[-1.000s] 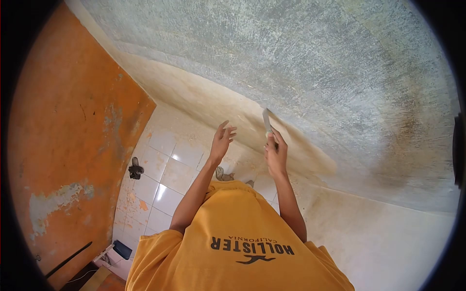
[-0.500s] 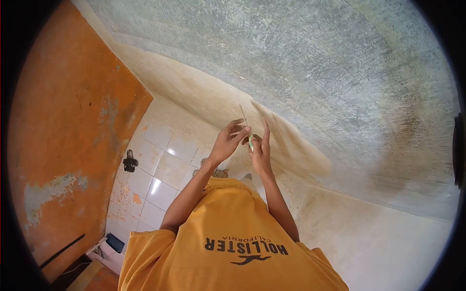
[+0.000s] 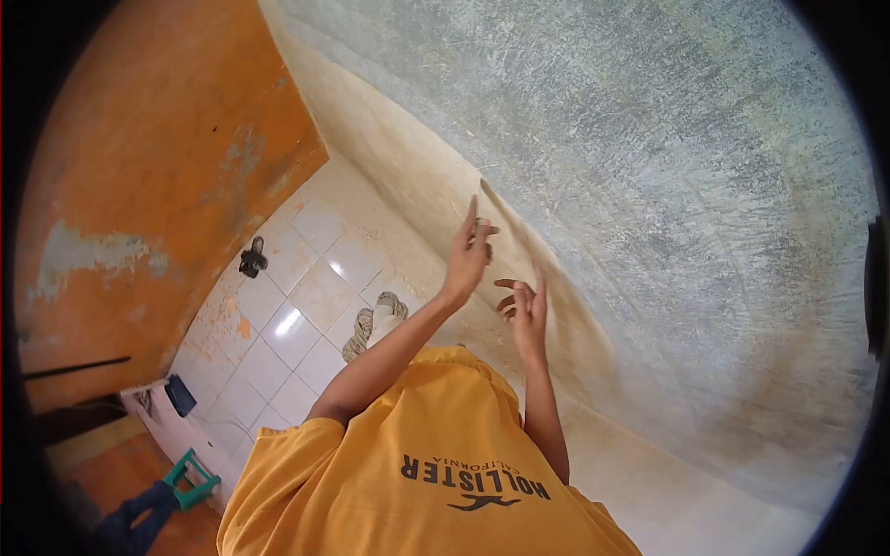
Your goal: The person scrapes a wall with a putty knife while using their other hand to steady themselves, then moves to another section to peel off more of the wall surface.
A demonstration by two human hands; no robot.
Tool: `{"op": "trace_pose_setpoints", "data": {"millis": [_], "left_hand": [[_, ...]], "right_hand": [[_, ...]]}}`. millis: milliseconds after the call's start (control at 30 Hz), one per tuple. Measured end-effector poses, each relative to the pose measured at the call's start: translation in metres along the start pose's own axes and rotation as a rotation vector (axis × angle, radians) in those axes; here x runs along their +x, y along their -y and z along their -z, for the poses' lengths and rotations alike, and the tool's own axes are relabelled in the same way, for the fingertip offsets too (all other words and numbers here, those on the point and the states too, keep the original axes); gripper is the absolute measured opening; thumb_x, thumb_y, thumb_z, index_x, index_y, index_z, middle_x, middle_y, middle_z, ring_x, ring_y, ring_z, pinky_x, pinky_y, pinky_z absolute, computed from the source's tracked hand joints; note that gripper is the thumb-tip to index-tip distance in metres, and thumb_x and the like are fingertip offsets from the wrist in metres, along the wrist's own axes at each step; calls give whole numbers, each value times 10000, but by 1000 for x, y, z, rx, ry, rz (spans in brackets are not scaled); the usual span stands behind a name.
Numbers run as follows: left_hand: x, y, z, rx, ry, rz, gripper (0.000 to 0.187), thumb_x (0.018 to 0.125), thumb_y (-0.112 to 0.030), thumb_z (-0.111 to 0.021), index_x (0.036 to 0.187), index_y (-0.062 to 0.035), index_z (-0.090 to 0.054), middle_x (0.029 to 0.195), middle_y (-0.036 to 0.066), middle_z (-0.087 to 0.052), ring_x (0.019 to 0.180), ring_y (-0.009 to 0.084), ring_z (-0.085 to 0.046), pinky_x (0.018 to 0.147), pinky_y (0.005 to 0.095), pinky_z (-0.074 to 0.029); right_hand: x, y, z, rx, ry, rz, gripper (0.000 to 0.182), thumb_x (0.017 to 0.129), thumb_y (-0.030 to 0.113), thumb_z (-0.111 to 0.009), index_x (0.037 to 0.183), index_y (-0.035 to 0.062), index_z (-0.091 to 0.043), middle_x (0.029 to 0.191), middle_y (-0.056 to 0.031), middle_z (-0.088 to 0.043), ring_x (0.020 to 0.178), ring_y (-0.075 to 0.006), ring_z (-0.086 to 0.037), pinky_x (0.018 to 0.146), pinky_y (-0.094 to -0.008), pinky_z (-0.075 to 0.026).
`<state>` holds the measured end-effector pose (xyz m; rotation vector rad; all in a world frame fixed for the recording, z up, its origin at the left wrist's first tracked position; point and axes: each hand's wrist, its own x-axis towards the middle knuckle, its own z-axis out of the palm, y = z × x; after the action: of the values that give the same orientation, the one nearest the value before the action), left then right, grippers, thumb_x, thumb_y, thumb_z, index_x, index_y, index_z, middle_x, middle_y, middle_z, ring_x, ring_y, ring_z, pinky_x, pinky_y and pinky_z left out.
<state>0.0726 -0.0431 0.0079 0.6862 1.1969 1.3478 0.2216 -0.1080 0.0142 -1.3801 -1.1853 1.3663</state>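
Glossy white tiles cover the floor [image 3: 262,371] of a room, their surface smudged with tan dust and littered with orange flakes [image 3: 245,327], thickest alongside the orange wall. A dark object [image 3: 253,259], its exact nature unclear, lies near the foot of that wall, while a pair of patterned shoes [image 3: 361,335] stands on the tiles, well apart from it, one beside the other.

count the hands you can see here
2: the left hand, raised in front of the pale wall, and the right hand, lower and farther right, fingers spread. Others may be hidden near the blue jeans at lower left.
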Motion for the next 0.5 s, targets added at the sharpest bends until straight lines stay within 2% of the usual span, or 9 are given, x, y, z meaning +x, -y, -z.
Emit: {"op": "trace_pose_setpoints", "data": {"millis": [33,67,133,200,267,333,367,433,500], "left_hand": [[-4,1,-14,16,-17,-2,584,1114,-298,-474,1630,-81,-309,1146,127,-667,684,92,-551,633,252,-503],[-8,2,-25,32,-31,-3,578,1115,-289,-466,1631,-82,-307,1141,128,-668,696,101,-550,662,266,-514],[-19,11,-43,194,-66,-132,571,1113,-264,-456,1632,-81,-301,1210,171,-670,807,165,-612,789,314,-526],[-33,6,-52,265,-56,-76,555,1111,-223,-438,1625,-65,-303,1363,261,-631,1104,298,-666,1016,386,-475],[9,42,-40,293,-155,-209,564,1113,-256,-456,1638,-119,-304,1024,96,-552,764,147,-511,682,301,-447],[10,32,-33,295,-179,-238,549,1109,-247,-456,1626,-113,-329,1034,106,-545,809,155,-504,688,305,-442],[4,21,-30,280,-158,-205,531,1105,-220,-448,1608,-80,-353,1214,199,-578,1024,239,-574,860,351,-451],[-6,3,-33,278,-111,-148,515,1098,-195,-445,1589,-51,-384,1388,294,-613,1223,317,-648,1031,391,-461],[-19,5,-37,309,-78,-89,517,1093,-194,-457,1589,-65,-389,1332,288,-628,1144,296,-643,997,381,-465]], "right_hand": [[1,3,8,12,-14,9,655,1110,273,-481,1645,98,-146,1135,-93,-726,713,-96,-625,577,-216,-452],[2,7,16,-9,-27,31,625,1110,271,-478,1637,94,-193,1133,-97,-726,710,-93,-621,577,-215,-450],[3,14,33,-17,1,58,607,1108,281,-483,1626,86,-234,1131,-99,-725,711,-91,-621,577,-214,-449],[3,19,44,-34,16,82,581,1104,304,-490,1607,84,-299,1131,-102,-723,714,-86,-618,577,-212,-448],[0,24,52,-54,33,101,581,1105,313,-485,1609,91,-297,1132,-102,-722,713,-85,-617,579,-210,-449],[-6,25,56,-56,31,110,581,1106,321,-479,1609,94,-295,1131,-101,-721,709,-85,-615,582,-208,-452],[-9,26,56,-51,27,114,581,1108,324,-475,1609,93,-295,1130,-102,-720,706,-85,-613,584,-208,-454],[-6,30,53,-39,27,124,577,1109,330,-469,1607,91,-299,1125,-101,-719,699,-87,-612,587,-206,-457],[-6,31,51,-22,24,112,572,1110,335,-467,1603,90,-310,1120,-101,-719,692,-89,-611,590,-204,-457]]}}
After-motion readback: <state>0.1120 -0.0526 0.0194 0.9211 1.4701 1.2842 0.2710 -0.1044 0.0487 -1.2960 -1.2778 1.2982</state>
